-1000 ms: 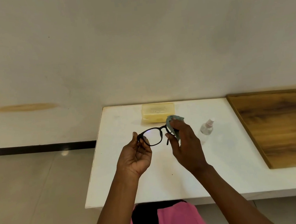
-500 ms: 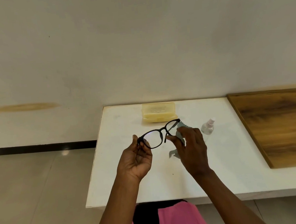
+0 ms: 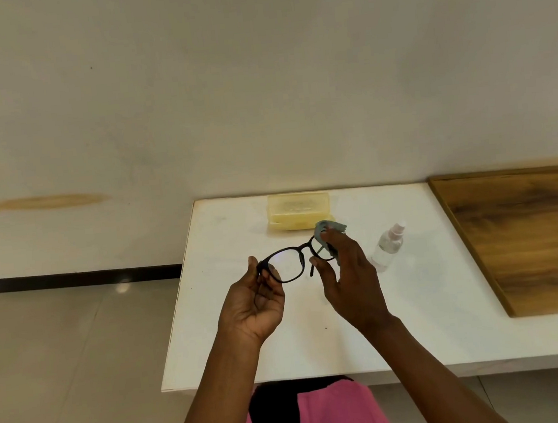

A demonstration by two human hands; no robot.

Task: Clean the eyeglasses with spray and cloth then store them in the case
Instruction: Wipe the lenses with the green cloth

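Black-framed eyeglasses (image 3: 289, 269) are held above the white table (image 3: 429, 312). My left hand (image 3: 254, 303) pinches the frame's left end between thumb and fingers. My right hand (image 3: 348, 279) holds a grey-blue cloth (image 3: 328, 228) against the right lens, which the cloth and fingers partly hide. A closed yellow translucent case (image 3: 298, 211) lies at the table's back edge. A small clear spray bottle (image 3: 388, 245) with a white nozzle lies to the right of my right hand.
A wooden board (image 3: 528, 240) covers the right part of the table. The wall stands directly behind the table. Tiled floor lies to the left. A pink and black garment shows below the table's front edge.
My right hand has brought the cloth back up over the right lens after it had dropped lower half a second ago. The glasses stay tilted, right end higher. My left hand's hold is unchanged.
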